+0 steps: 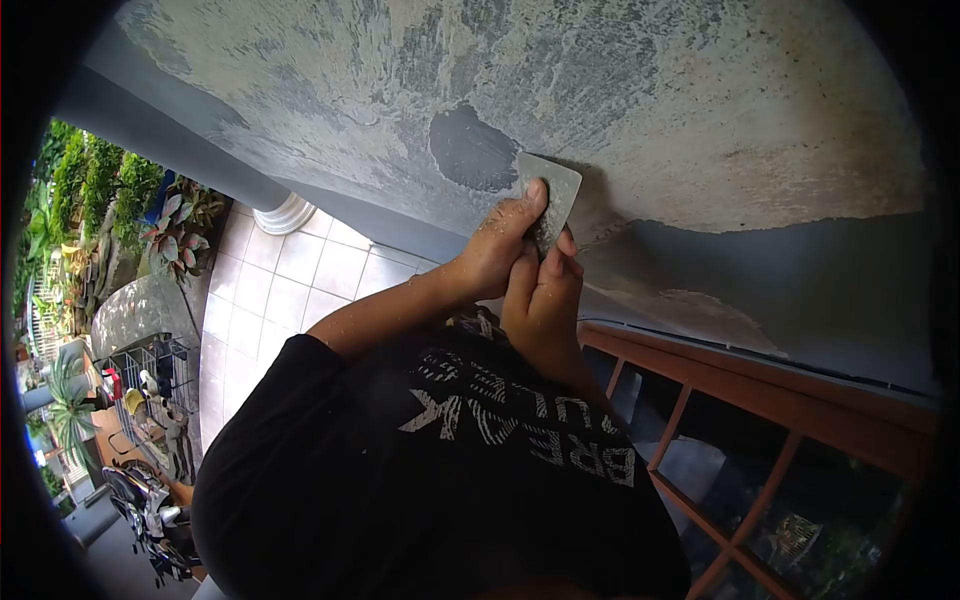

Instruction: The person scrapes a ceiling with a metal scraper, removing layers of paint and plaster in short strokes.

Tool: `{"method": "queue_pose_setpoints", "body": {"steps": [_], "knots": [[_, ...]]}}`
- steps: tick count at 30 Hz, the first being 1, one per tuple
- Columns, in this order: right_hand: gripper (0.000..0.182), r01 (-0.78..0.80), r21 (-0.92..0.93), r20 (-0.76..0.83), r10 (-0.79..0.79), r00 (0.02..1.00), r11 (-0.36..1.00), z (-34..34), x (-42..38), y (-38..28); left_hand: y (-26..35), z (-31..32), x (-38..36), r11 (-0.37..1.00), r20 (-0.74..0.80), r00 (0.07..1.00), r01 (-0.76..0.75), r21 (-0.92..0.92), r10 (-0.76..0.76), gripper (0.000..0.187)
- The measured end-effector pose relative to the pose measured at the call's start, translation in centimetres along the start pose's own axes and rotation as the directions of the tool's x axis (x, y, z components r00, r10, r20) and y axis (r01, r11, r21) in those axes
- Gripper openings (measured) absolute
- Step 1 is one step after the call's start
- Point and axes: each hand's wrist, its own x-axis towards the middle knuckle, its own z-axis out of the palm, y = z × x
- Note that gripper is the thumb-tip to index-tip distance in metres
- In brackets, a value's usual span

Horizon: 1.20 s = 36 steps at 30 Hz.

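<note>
A flat, grey metal scraper [560, 187] lies with its far edge against the wall [620, 90], beside a smooth dark grey patch [472, 148]. My left hand [498, 245] grips it, thumb pressed along its face. Just below, my right hand [545, 295] is closed around its near end, fingertips at the right edge. Any handle is hidden by my hands. The wall surface is mottled, with flaking pale coating and rough grey areas. Pale crumbs cling to my left hand and forearm.
Brown-framed window panes [740, 450] stand at the lower right, below a thin cable. Left are a round column [180, 140], white floor tiles [300, 260], plants [180, 230], a metal rack [170, 375] and a motorcycle [150, 510].
</note>
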Motion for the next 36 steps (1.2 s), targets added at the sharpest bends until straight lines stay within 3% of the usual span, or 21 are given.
{"method": "queue_pose_setpoints", "body": {"steps": [3, 4, 10, 13, 14, 18, 21, 22, 23, 25, 27, 29, 31, 34, 36], "knots": [[0.032, -0.019, 0.157, 0.066, 0.009, 0.998, 0.987, -0.9, 0.1, 0.6, 0.1, 1.1, -0.2, 0.996, -0.038, 0.996, 0.085, -0.019, -0.086, 0.066], [0.032, -0.101, 0.139, 0.098, 0.088, 0.991, 0.985, -1.2, -0.2, 0.4, -0.1, 1.1, -0.2, 0.996, -0.012, 0.996, 0.085, -0.029, -0.085, 0.066], [0.030, -0.068, -0.017, 0.047, 0.069, 0.996, 0.998, 0.2, 0.2, -0.5, 0.3, 0.1, -0.4, 0.993, 0.071, 0.997, 0.008, -0.120, 0.000, 0.063], [0.029, -0.084, 0.142, 0.066, 0.076, 0.995, 0.986, -0.3, 0.4, 0.3, 0.1, 0.3, 0.0, 0.998, -0.050, 0.999, -0.004, 0.064, 0.007, 0.062], [0.030, -0.084, 0.155, 0.107, 0.067, 0.992, 0.984, -0.8, 0.3, 0.8, 0.2, 1.0, -0.2, 1.000, -0.060, 0.998, 0.019, -0.024, -0.020, 0.062], [0.035, -0.047, 0.048, 0.058, 0.044, 0.997, 0.998, -1.2, 0.2, -0.2, -0.5, 0.8, -0.1, 0.999, -0.046, 0.998, 0.045, -0.008, -0.045, 0.063], [0.036, -0.042, -0.030, 0.069, 0.044, 0.997, 0.999, -0.5, 0.9, -0.4, -0.5, 0.0, 0.2, 0.989, 0.080, 0.994, -0.058, -0.133, 0.069, 0.063], [0.036, 0.037, -0.100, 0.066, -0.030, 0.997, 0.994, -0.1, 1.2, 0.0, 0.6, 0.6, -0.2, 0.987, -0.007, 0.999, -0.052, -0.150, 0.051, 0.064], [0.036, -0.082, 0.054, 0.120, 0.075, 0.990, 0.995, 0.4, 1.7, 0.5, 0.1, -0.6, 0.3, 0.978, -0.020, 0.999, -0.054, -0.202, 0.051, 0.065], [0.035, -0.056, 0.063, 0.165, 0.045, 0.985, 0.996, 0.7, 1.5, 1.2, 0.2, -1.0, 0.3, 0.986, -0.023, 0.996, -0.092, -0.136, 0.090, 0.065], [0.034, -0.080, 0.115, 0.101, 0.068, 0.992, 0.990, -0.2, 0.6, 0.5, 0.2, -0.6, -0.1, 0.992, -0.002, 0.998, -0.057, -0.111, 0.057, 0.064], [0.033, -0.106, 0.131, 0.066, 0.098, 0.993, 0.986, -0.6, -0.2, 0.2, -0.3, 0.4, -0.2, 0.994, 0.017, 0.994, 0.105, -0.039, -0.104, 0.062], [0.030, -0.055, 0.046, 0.113, 0.049, 0.992, 0.997, -0.8, 0.3, 0.1, 0.3, 0.8, -0.3, 0.985, 0.050, 0.995, 0.088, -0.146, -0.081, 0.062], [0.025, -0.063, -0.068, 0.030, 0.065, 0.997, 0.996, -0.2, 0.4, -1.1, 0.2, -0.1, -0.3, 0.989, 0.157, 0.987, 0.036, -0.141, -0.013, 0.063], [0.026, -0.077, 0.004, 0.056, 0.077, 0.995, 0.997, -0.5, 0.1, -0.9, 0.0, 0.0, -0.3, 0.999, 0.035, 0.998, 0.049, -0.013, -0.048, 0.063]]}}
